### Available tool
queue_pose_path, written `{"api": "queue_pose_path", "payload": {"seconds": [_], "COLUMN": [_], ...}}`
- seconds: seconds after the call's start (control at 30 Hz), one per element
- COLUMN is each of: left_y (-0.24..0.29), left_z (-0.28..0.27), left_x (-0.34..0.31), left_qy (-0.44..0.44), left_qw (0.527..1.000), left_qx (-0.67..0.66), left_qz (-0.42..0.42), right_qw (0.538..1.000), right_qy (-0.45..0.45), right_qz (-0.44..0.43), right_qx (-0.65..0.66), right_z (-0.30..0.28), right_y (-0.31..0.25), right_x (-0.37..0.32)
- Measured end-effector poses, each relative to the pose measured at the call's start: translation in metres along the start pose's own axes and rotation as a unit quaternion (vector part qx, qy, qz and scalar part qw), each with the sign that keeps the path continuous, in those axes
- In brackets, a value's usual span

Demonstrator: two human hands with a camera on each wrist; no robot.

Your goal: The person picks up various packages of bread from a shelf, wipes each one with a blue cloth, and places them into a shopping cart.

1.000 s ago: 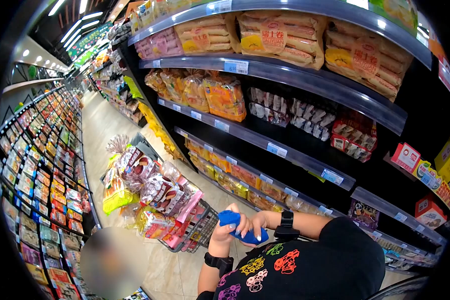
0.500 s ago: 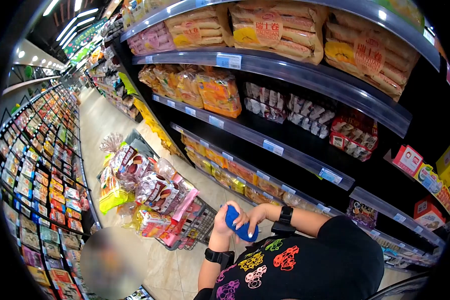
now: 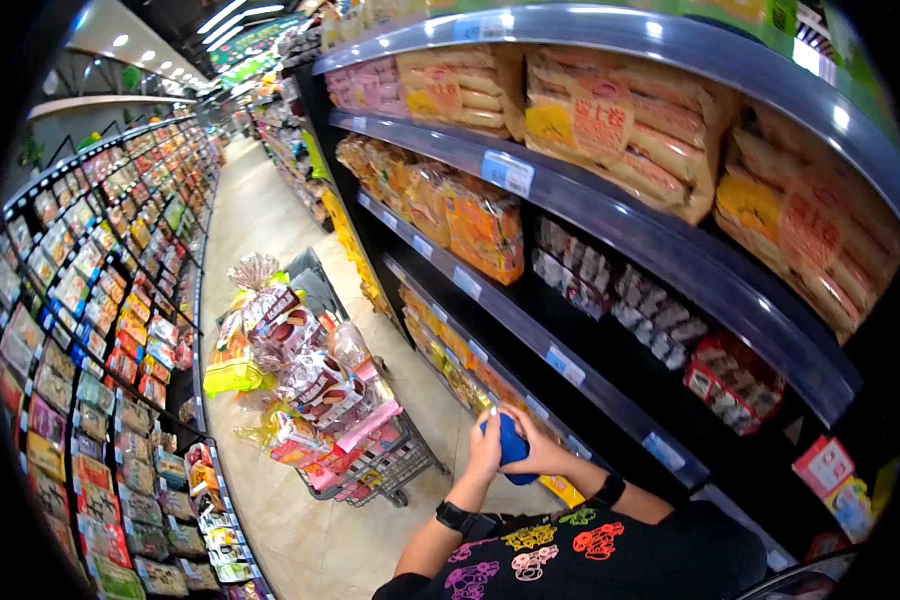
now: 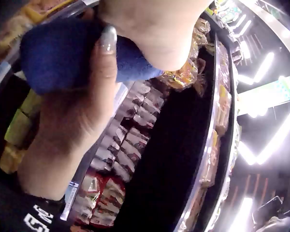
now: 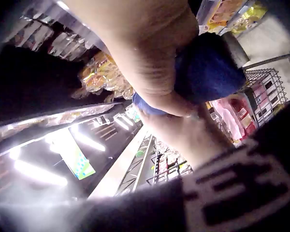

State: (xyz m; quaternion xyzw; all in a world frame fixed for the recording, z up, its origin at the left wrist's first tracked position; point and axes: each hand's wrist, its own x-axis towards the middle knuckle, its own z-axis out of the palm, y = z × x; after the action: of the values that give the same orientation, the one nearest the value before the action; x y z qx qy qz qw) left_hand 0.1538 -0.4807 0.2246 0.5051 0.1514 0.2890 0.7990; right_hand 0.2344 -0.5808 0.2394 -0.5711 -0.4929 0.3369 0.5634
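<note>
A blue cloth bundle (image 3: 513, 447) is held between both hands, in front of the chest. The left hand (image 3: 484, 446) grips its left side, and the right hand (image 3: 542, 448) grips it from the right. In the left wrist view, the right thumb lies across the blue cloth (image 4: 63, 53), with the left hand (image 4: 152, 31) large at the top. The right wrist view has the right hand (image 5: 145, 53) over the cloth (image 5: 208, 70), the left hand (image 5: 183, 133) beneath. Most fingers are hidden there.
A wire cart (image 3: 410, 462) piled with snack bags (image 3: 315, 385) stands ahead, left of the hands. Shelves with bagged rolls (image 3: 620, 125) and small packs (image 3: 660, 315) rise on the right. A packed snack rack (image 3: 120, 320) lines the left, with a tiled aisle floor (image 3: 255, 200) between.
The view has swung, moving the cart and shelves within it. Both hands, still around the blue cloth, appear further right, and the right hand has closed in on it.
</note>
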Motion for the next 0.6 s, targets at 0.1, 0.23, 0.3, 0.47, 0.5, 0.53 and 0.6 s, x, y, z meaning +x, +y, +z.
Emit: {"api": "queue_pose_path", "payload": {"seconds": [0.1, 0.23, 0.3, 0.47, 0.5, 0.53, 0.6], "left_y": [-0.001, 0.017, 0.021, 0.046, 0.041, 0.051, 0.081], "left_z": [0.001, -0.009, -0.016, -0.040, -0.050, -0.053, -0.053], "left_x": [0.003, 0.022, 0.041, 0.104, 0.125, 0.140, 0.173], "left_qy": [0.009, 0.017, 0.021, 0.002, 0.000, -0.003, -0.013], "left_qw": [0.998, 0.996, 0.995, 0.974, 0.972, 0.977, 0.980], "left_qx": [0.042, 0.085, 0.094, 0.202, 0.184, 0.161, 0.123], "left_qz": [0.035, 0.024, 0.036, 0.107, 0.146, 0.141, 0.156], "right_qw": [1.000, 0.993, 0.984, 0.957, 0.960, 0.962, 0.956], "right_qy": [-0.010, 0.014, 0.037, 0.160, 0.158, 0.156, 0.169], "right_qz": [0.018, 0.079, 0.105, -0.031, -0.019, -0.007, -0.041], "right_qx": [-0.013, -0.088, -0.140, -0.240, -0.231, -0.223, -0.238], "right_z": [-0.009, -0.005, -0.007, -0.014, -0.017, -0.021, -0.033], "right_y": [0.021, 0.022, 0.003, -0.003, -0.009, -0.019, -0.028], "right_x": [0.006, 0.027, 0.047, 0.104, 0.114, 0.124, 0.143]}}
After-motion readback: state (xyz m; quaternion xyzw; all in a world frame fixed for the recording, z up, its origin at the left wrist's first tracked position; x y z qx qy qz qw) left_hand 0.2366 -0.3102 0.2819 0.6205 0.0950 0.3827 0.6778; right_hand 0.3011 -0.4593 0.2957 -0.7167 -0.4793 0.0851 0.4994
